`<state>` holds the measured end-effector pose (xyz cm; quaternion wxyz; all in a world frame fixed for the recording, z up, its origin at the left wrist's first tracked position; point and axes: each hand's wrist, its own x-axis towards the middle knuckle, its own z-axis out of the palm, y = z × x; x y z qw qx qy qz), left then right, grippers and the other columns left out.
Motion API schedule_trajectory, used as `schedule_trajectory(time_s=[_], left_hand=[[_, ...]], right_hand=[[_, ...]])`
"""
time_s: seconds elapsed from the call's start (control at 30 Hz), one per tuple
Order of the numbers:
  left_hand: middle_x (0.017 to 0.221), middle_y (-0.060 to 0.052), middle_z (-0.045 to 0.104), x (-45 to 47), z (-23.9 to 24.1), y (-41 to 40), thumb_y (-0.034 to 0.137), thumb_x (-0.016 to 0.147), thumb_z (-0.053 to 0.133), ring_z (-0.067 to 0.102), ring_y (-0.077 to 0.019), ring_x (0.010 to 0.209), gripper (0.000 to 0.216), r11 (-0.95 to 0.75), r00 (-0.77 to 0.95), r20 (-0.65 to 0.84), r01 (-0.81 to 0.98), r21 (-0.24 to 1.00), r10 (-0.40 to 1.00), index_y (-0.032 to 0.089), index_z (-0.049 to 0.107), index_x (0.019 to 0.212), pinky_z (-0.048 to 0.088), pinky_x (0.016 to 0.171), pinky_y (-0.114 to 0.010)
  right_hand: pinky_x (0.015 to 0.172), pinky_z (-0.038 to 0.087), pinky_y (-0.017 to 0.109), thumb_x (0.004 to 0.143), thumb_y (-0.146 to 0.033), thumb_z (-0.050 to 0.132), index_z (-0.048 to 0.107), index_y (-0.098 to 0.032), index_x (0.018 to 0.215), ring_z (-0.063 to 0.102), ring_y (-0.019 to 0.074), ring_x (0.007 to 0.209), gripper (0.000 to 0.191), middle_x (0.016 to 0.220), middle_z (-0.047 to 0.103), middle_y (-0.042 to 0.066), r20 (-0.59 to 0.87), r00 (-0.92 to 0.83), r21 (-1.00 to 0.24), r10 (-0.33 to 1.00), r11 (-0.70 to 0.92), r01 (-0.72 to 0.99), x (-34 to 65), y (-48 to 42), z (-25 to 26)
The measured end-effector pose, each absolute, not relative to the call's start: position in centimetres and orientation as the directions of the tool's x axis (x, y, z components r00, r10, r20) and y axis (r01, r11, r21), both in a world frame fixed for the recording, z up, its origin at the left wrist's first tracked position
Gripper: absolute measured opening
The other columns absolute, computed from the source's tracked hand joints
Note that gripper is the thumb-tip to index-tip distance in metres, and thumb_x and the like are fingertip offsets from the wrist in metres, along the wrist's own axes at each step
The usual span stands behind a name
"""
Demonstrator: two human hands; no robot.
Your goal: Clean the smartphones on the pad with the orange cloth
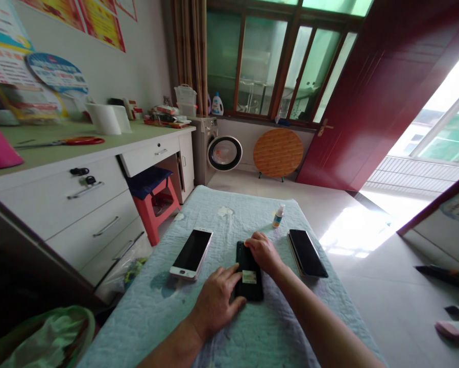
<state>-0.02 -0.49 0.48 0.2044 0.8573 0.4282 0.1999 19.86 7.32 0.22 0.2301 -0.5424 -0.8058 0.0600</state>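
A black phone lies face up in the middle of a light blue towel-covered table. My left hand rests on the phone's near left edge, fingers curled against it. My right hand presses down on the phone's far end, fingers bent. A small pale label or cloth sits on the screen between the hands. A white phone lies to the left and another black phone to the right, both untouched.
A small white bottle with a blue label stands at the far end of the table. White drawers and a desk run along the left, with a red stool beneath. A green bag sits near left.
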Motion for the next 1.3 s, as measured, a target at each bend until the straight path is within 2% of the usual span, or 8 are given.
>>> schedule_trajectory(time_s=[0.27, 0.33, 0.5, 0.67, 0.83, 0.93, 1.13, 1.3], left_hand=[[0.131, -0.011, 0.055, 0.2, 0.4, -0.6, 0.030, 0.080, 0.067, 0.051, -0.0296, 0.117, 0.039, -0.555, 0.551, 0.176, 0.660, 0.507, 0.816, 0.019, 0.062, 0.117, 0.041, 0.102, -0.045], [0.126, -0.009, 0.058, 0.2, 0.5, -0.8, 0.029, 0.082, 0.065, 0.053, -0.0283, 0.113, 0.033, -0.561, 0.561, 0.171, 0.655, 0.506, 0.810, 0.021, 0.063, 0.113, 0.043, 0.099, -0.043], [0.107, -0.005, 0.064, 0.4, 1.2, -1.2, 0.027, 0.087, 0.058, 0.055, -0.0262, 0.100, 0.021, -0.587, 0.596, 0.162, 0.639, 0.498, 0.786, 0.023, 0.065, 0.107, 0.047, 0.088, -0.039], [0.103, -0.004, 0.064, 0.4, 1.0, -1.2, 0.026, 0.086, 0.060, 0.055, -0.0254, 0.097, 0.020, -0.594, 0.594, 0.177, 0.640, 0.486, 0.785, 0.024, 0.065, 0.105, 0.046, 0.086, -0.038], [0.103, -0.004, 0.064, 0.4, 0.8, -1.1, 0.025, 0.084, 0.062, 0.056, -0.0248, 0.096, 0.016, -0.593, 0.593, 0.175, 0.642, 0.486, 0.786, 0.024, 0.065, 0.099, 0.046, 0.086, -0.037], [0.104, -0.005, 0.064, 0.3, 0.9, -1.1, 0.027, 0.085, 0.061, 0.056, -0.0247, 0.096, 0.016, -0.595, 0.594, 0.183, 0.632, 0.496, 0.784, 0.023, 0.066, 0.100, 0.047, 0.086, -0.037], [0.106, -0.005, 0.064, 0.3, 0.8, -0.8, 0.033, 0.087, 0.059, 0.057, -0.0249, 0.094, 0.019, -0.601, 0.594, 0.205, 0.610, 0.516, 0.778, 0.023, 0.067, 0.102, 0.048, 0.085, -0.037], [0.106, -0.004, 0.064, 0.3, 0.7, -1.0, 0.029, 0.087, 0.059, 0.058, -0.0250, 0.095, 0.020, -0.593, 0.591, 0.192, 0.619, 0.515, 0.783, 0.026, 0.067, 0.106, 0.047, 0.085, -0.037]], right_hand=[[0.073, 0.039, 0.023, 0.092, -0.015, 0.048, 0.069, -0.019, 0.077, 0.051, 0.0132, 0.078, 0.026, 0.079, 0.055, 0.002, 0.277, -0.371, -0.378, 0.886, 0.456, 0.806, 19.1, 5.4, 1.0], [0.072, 0.039, 0.022, 0.092, -0.017, 0.048, 0.067, -0.019, 0.074, 0.050, 0.0123, 0.077, 0.027, 0.079, 0.055, 0.001, 0.261, -0.410, -0.396, 0.874, 0.484, 0.780, 19.0, 3.6, 1.2], [0.072, 0.039, 0.022, 0.094, -0.020, 0.047, 0.069, -0.022, 0.084, 0.051, 0.0120, 0.078, 0.024, 0.081, 0.055, 0.001, 0.248, -0.510, -0.463, 0.824, 0.563, 0.685, 18.7, 1.0, 1.3], [0.070, 0.037, 0.023, 0.092, -0.022, 0.050, 0.070, -0.023, 0.081, 0.050, 0.0133, 0.079, 0.023, 0.082, 0.056, 0.001, 0.254, -0.435, -0.389, 0.864, 0.503, 0.772, 18.4, 3.5, 0.5], [0.079, 0.040, 0.023, 0.091, -0.015, 0.049, 0.073, -0.022, 0.087, 0.053, 0.0141, 0.085, 0.025, 0.086, 0.059, 0.003, 0.281, -0.352, -0.418, 0.893, 0.444, 0.792, 18.1, 7.5, -0.4], [0.079, 0.039, 0.023, 0.090, -0.013, 0.048, 0.073, -0.020, 0.087, 0.053, 0.0146, 0.084, 0.026, 0.086, 0.059, 0.004, 0.293, -0.338, -0.388, 0.894, 0.434, 0.813, 18.0, 9.0, -0.6], [0.075, 0.038, 0.024, 0.090, -0.014, 0.048, 0.072, -0.019, 0.082, 0.049, 0.0153, 0.080, 0.026, 0.084, 0.057, 0.004, 0.269, -0.356, -0.323, 0.895, 0.432, 0.842, 18.0, 9.2, -0.4], [0.070, 0.036, 0.024, 0.089, -0.013, 0.049, 0.070, -0.023, 0.084, 0.048, 0.0147, 0.084, 0.024, 0.087, 0.053, 0.002, 0.189, -0.469, -0.292, 0.863, 0.505, 0.812, 18.0, 7.0, 0.5]])
